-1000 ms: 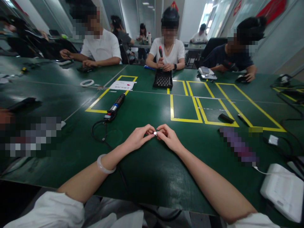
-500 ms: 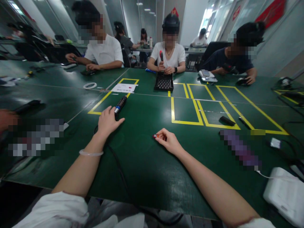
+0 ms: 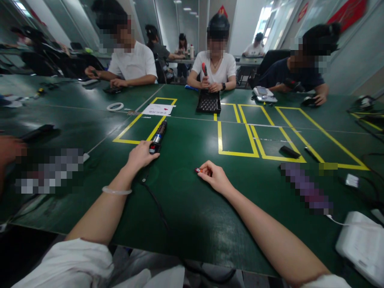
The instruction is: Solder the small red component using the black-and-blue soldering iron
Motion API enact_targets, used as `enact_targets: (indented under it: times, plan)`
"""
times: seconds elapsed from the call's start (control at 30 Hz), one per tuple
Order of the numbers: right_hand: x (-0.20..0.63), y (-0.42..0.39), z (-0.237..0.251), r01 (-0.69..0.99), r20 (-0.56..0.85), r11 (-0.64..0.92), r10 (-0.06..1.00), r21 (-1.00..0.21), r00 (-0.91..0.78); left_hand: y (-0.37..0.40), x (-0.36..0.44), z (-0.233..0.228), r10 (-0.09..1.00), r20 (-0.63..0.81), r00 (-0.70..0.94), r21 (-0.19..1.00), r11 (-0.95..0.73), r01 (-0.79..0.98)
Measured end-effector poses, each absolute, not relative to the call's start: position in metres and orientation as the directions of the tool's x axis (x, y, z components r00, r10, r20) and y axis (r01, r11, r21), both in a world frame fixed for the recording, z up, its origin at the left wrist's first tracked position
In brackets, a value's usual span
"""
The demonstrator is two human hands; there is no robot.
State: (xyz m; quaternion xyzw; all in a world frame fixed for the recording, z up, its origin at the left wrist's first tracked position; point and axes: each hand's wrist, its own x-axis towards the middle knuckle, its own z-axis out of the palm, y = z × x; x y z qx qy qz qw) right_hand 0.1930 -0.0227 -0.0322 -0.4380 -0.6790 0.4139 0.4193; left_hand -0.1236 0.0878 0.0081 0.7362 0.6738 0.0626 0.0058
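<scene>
Near the middle of the frame, the left hand (image 3: 141,156) lies on the green table (image 3: 186,216) with its fingers closing round the rear end of a corded driver (image 3: 158,137), which lies flat and points toward the upper middle, its tip over a yellow tape line (image 3: 135,141). The grasp looks only partly made: fingertips touch the tool's base, but whether they clamp it I cannot tell. The cable (image 3: 156,204) runs from the tool down past the left wrist, which wears a bangle (image 3: 116,191). Slightly right of centre, the right hand (image 3: 216,177) pinches a small red-and-silver part (image 3: 198,171) between thumb and forefinger, holding it down against the table.

By my reading, the step in hand is fetching the tool while the part is kept steady. The next move would call for a firmer hold on the driver, lifting it clear of the cable and bringing its tip to the part.

Across the table, a person in white holds a red-handled tool over a black tray (image 3: 209,104).
</scene>
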Motion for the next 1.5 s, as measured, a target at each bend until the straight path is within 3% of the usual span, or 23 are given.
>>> enact_targets:
  times: [0.13,0.37,0.57,0.67,1.03,1.3,1.5]
  plan:
    - [0.193,-0.023,-0.032,0.282,0.206,0.275,0.946,-0.919,-0.249,0.068,-0.092,0.008,0.968,0.083,0.237,0.113,-0.246,0.963]
    - [0.192,-0.024,-0.030,0.340,0.219,0.299,0.942,-0.891,-0.255,0.038,-0.038,-0.001,0.840,0.128,0.526,0.283,-0.540,0.793]
    - [0.195,-0.022,-0.036,0.477,0.238,0.338,0.936,-0.811,-0.259,0.013,-0.008,0.002,0.731,0.112,0.673,0.368,-0.660,0.655]
    - [0.195,-0.021,-0.039,0.524,0.234,0.339,0.937,-0.781,-0.258,0.007,-0.002,0.007,0.716,0.094,0.692,0.356,-0.673,0.648]
    - [0.195,-0.024,-0.033,0.417,0.325,0.433,0.895,-0.799,-0.305,0.004,0.000,0.004,0.708,0.096,0.700,0.278,-0.694,0.664]
    - [0.196,-0.025,-0.030,0.421,0.435,0.525,0.851,-0.740,-0.295,0.001,0.010,0.003,0.758,0.099,0.644,0.189,-0.650,0.736]
    - [0.197,-0.027,-0.029,0.480,0.384,0.465,0.885,-0.744,-0.262,0.012,-0.005,-0.001,0.785,0.112,0.610,0.143,-0.620,0.771]
